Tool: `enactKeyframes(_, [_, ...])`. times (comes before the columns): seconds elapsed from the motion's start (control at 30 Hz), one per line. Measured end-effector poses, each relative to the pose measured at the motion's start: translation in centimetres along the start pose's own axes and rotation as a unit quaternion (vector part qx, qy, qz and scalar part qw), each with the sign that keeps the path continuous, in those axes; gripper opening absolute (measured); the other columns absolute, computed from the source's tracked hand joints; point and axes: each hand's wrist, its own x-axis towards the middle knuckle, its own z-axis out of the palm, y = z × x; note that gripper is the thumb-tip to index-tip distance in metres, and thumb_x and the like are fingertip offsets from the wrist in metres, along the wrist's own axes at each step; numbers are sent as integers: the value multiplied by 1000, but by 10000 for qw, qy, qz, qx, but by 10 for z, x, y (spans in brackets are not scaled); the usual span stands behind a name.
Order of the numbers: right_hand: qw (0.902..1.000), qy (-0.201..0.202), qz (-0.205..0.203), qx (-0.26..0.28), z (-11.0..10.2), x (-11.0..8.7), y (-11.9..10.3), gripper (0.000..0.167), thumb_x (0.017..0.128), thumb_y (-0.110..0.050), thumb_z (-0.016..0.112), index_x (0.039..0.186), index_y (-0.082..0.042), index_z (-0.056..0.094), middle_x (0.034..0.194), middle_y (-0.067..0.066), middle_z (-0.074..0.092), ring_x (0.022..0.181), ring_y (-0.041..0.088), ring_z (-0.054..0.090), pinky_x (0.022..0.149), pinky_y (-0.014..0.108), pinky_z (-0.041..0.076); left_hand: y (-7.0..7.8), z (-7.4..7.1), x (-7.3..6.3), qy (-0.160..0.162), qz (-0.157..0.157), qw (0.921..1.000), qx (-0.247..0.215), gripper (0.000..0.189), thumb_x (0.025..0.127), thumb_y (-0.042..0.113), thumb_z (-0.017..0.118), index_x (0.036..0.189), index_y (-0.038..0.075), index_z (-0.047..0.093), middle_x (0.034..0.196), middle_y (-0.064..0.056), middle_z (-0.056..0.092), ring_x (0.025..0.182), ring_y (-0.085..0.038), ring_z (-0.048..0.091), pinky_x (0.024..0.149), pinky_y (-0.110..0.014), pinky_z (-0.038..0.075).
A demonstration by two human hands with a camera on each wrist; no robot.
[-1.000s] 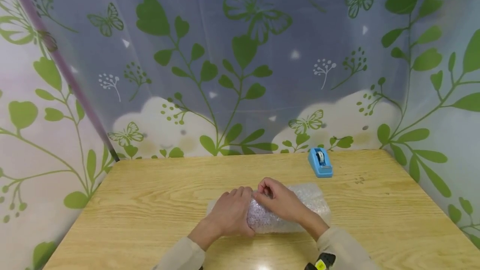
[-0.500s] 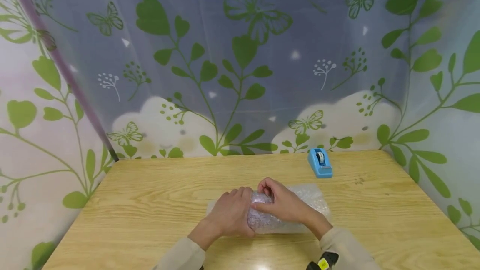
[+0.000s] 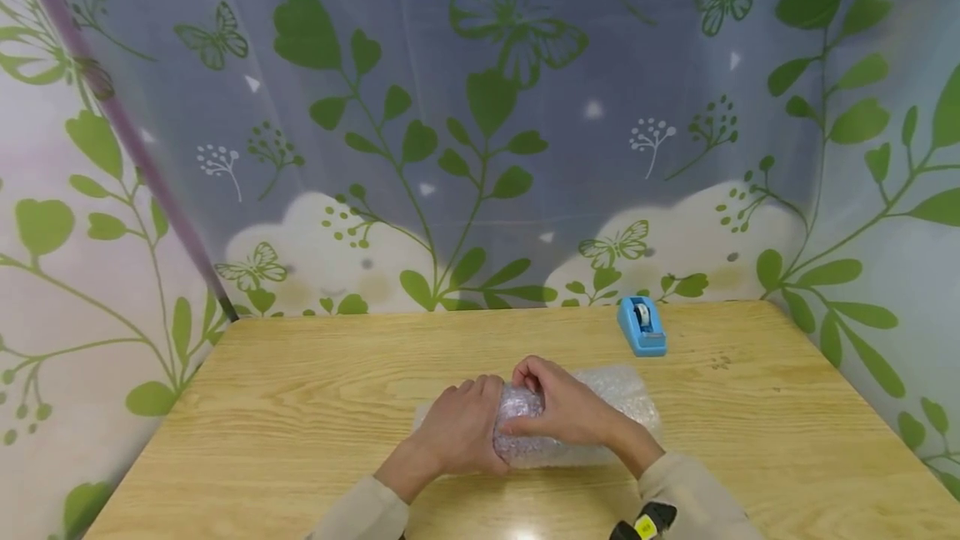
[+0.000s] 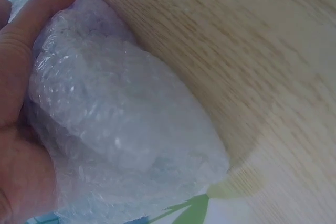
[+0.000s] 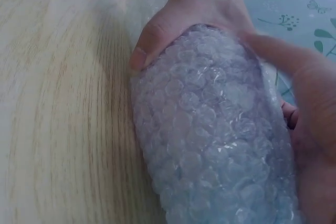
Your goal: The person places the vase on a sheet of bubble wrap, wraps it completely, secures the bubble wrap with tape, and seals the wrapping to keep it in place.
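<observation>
A roll of bubble wrap [image 3: 519,403] with a faint purple tint lies on the table between both hands. My left hand [image 3: 459,427] grips its left part, the thumb on the near side and the fingers over the far side. My right hand [image 3: 566,405] holds it farther right, with curled fingers at the far edge and the thumb lying across the top. The left wrist view shows the wrap's loose end [image 4: 131,114] sticking out past the left palm. In the right wrist view the bubbled surface [image 5: 210,114] fills the middle. What is inside cannot be made out.
A blue tape dispenser [image 3: 642,327] stands near the back edge of the wooden table [image 3: 315,373], right of centre. Curtains [image 3: 375,107] with leaf and butterfly prints hang behind the table and at both sides.
My right thumb has moved away from the curled fingertips, down toward the near side of the bubble wrap. My left hand keeps its hold and the roll stays in place.
</observation>
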Motion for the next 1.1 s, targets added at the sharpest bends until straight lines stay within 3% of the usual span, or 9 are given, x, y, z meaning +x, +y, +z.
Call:
enactKeyframes(0.17, [9998, 44, 154, 82, 0, 0, 1, 43, 81, -39, 75, 103, -12, 49, 89, 4, 44, 80, 16, 42, 67, 29, 37, 0, -1, 1, 6, 38, 10000, -8, 77, 59, 55, 80, 109, 8, 46, 90, 2, 49, 78, -13, 50, 68, -29, 47])
enactKeyframes(0.33, [9999, -84, 56, 109, -3, 1, 0, 46, 78, -37, 78, 105, -13, 49, 90, 4, 44, 81, 16, 42, 68, 29, 38, 0, 0, 0, 104, -5, 9999, -85, 77, 57, 54, 80, 109, 8, 45, 89, 2, 49, 77, -13, 50, 66, -29, 47])
enactKeyframes(0.57, [9978, 35, 352, 561, -1, 0, 0, 31, 91, -34, 64, 104, -11, 49, 88, 5, 43, 72, 14, 38, 59, 25, 33, 1, 0, 2, -59, -33, 9999, -115, 86, 58, 54, 80, 119, 5, 46, 97, -1, 54, 82, -15, 53, 71, -31, 49])
enactKeyframes(0.73, [9962, 58, 405, 765, 0, 1, -1, 25, 95, -32, 58, 102, -10, 49, 83, 4, 45, 68, 13, 40, 57, 24, 36, 0, 0, 1, 2, -6, 9999, -144, 83, 57, 53, 80, 116, 6, 46, 94, -1, 53, 81, -14, 53, 70, -30, 48])
enactKeyframes(1.1, [9996, 252, 124, 46, 5, 4, -4, 15, 98, -29, 54, 95, -15, 50, 75, -2, 46, 63, 8, 40, 55, 23, 36, -3, 5, -3, 27, -80, 9985, -541, 82, 58, 49, 81, 118, 7, 44, 97, 0, 52, 82, -14, 52, 71, -30, 48])
